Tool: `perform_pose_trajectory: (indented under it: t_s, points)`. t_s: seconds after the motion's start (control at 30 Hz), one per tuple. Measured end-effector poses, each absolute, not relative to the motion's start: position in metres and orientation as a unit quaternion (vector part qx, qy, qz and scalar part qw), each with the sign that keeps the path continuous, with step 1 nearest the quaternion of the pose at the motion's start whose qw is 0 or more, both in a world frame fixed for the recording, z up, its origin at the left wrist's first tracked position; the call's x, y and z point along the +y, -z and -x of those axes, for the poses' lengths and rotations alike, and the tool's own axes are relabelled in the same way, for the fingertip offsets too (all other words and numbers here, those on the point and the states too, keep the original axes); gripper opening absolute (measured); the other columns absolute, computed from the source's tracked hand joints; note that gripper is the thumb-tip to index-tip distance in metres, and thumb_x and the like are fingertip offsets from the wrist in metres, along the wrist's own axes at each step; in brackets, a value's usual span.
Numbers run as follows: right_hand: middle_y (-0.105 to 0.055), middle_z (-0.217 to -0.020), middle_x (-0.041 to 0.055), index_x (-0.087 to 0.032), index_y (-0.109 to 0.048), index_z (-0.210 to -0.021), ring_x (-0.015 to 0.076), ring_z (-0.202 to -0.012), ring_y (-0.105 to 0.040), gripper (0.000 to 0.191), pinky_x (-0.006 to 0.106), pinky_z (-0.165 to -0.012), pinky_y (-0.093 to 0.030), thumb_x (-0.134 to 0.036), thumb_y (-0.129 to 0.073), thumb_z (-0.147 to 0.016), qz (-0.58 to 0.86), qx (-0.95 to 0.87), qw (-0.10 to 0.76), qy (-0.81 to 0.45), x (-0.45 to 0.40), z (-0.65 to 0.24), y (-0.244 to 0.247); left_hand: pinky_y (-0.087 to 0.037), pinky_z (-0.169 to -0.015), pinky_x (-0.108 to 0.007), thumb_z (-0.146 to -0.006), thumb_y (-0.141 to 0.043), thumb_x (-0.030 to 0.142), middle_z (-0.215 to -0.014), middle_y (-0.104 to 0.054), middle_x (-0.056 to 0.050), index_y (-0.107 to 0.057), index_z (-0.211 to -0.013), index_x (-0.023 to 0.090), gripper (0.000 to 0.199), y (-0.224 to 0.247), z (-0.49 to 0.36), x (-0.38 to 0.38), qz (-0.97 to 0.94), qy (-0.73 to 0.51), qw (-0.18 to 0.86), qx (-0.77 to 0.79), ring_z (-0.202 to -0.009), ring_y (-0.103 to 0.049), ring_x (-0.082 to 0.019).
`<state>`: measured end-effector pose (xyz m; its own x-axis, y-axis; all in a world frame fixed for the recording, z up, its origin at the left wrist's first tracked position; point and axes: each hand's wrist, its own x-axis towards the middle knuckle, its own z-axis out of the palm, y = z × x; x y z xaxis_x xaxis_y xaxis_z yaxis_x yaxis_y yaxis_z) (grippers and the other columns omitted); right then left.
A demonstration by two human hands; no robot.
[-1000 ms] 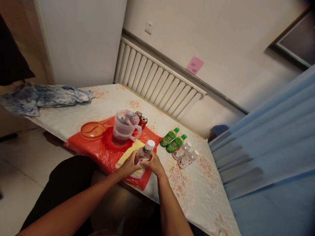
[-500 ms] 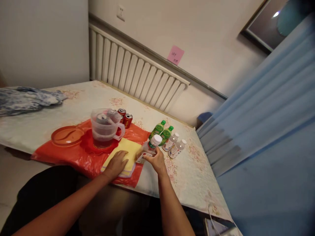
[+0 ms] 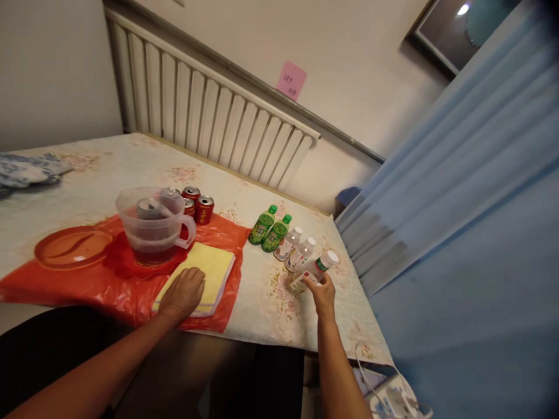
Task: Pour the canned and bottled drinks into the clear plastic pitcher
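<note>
In my right hand (image 3: 322, 294) is a clear plastic bottle (image 3: 309, 272) with a white cap and a green neck band, tilted in the view at the right end of a row of bottles. Two clear bottles with white caps (image 3: 300, 253) stand just left of it, then two green drink bottles (image 3: 275, 234). My left hand (image 3: 182, 294) lies flat on a folded yellow cloth (image 3: 213, 265), its fingers resting on top. The cloth is on a red plastic sheet (image 3: 109, 299). Whether the held bottle touches the table is hard to tell.
A clear pitcher (image 3: 151, 233) with liquid stands in a red scalloped dish (image 3: 116, 262). Left of it lies an orange-red lid (image 3: 72, 247); several red cans (image 3: 204, 210) are behind. Blue curtains (image 3: 437, 233) hang at the right, and a power strip (image 3: 395, 401) sits below the table edge.
My right hand has carried the clear bottle rightward, from beside the yellow cloth to the end of the bottle row. My left hand stays on the cloth. The view has shifted right.
</note>
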<state>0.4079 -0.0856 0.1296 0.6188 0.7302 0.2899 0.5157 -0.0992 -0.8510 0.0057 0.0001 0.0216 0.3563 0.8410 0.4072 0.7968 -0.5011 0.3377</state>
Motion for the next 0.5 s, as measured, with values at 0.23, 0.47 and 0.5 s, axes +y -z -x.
perform_pose_trajectory:
  t_s: [0.23,0.47,0.5]
  points:
    - [-0.075,-0.090,0.0094,-0.016,-0.067,-0.094,0.0252,-0.080,-0.067,0.056,0.033,-0.070,-0.050,-0.054,-0.079,-0.055,0.757,-0.378,0.530,-0.065,-0.076,-0.452,-0.106,-0.045,-0.091,-0.043,-0.097,-0.039,0.023,-0.097,-0.064,-0.012,-0.061,-0.091,0.020,0.022,-0.022,-0.006,0.000,-0.827,-0.255,0.008,0.500,-0.097,-0.056,-0.029]
    - [-0.071,-0.078,0.0044,-0.019,-0.063,-0.082,0.0217,-0.071,-0.062,0.050,0.031,-0.065,-0.046,-0.056,-0.080,-0.052,0.769,-0.356,0.528,-0.055,-0.052,-0.466,-0.092,-0.046,-0.090,-0.043,-0.096,-0.042,0.023,-0.097,-0.065,-0.012,-0.062,-0.094,0.018,0.021,-0.020,-0.006,0.000,-0.830,-0.259,-0.026,0.493,-0.096,-0.058,-0.029]
    - [-0.070,-0.077,0.0036,-0.020,-0.062,-0.081,0.0212,-0.071,-0.061,0.050,0.030,-0.065,-0.045,-0.056,-0.080,-0.052,0.769,-0.354,0.530,-0.054,-0.049,-0.468,-0.089,-0.047,-0.089,-0.043,-0.096,-0.043,0.022,-0.098,-0.065,-0.013,-0.062,-0.094,0.018,0.020,-0.019,-0.005,0.001,-0.831,-0.260,-0.029,0.491,-0.096,-0.058,-0.029]
